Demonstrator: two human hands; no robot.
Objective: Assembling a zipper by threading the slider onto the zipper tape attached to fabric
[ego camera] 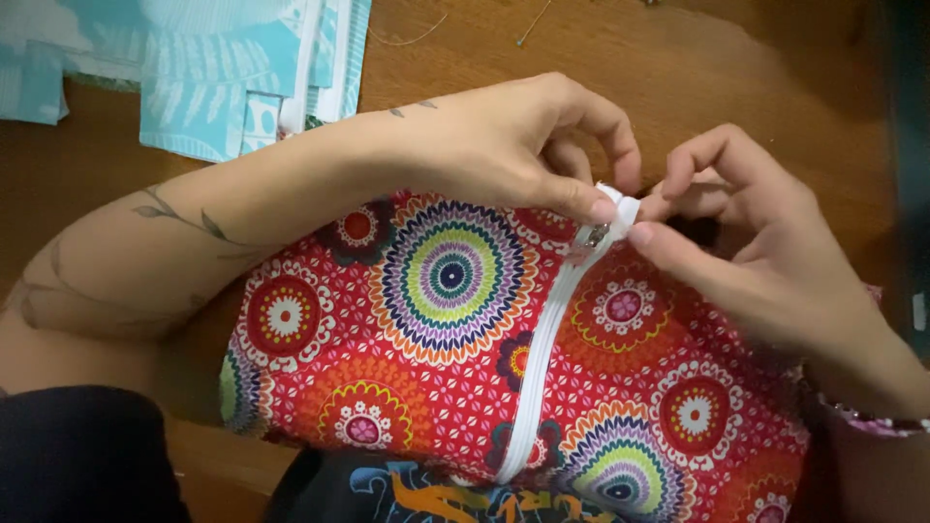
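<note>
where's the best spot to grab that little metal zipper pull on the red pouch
Probably pinch the metal zipper pull by its dangling tab, coming from the upper right end of the white zipper, where it sits. It is small and flat, so fingertips suit it; the left hand and right hand already pinch the tape end there.

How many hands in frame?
2. The left hand pinches the white zipper end at the top of the red patterned pouch; the right hand pinches it from the other side.
</note>
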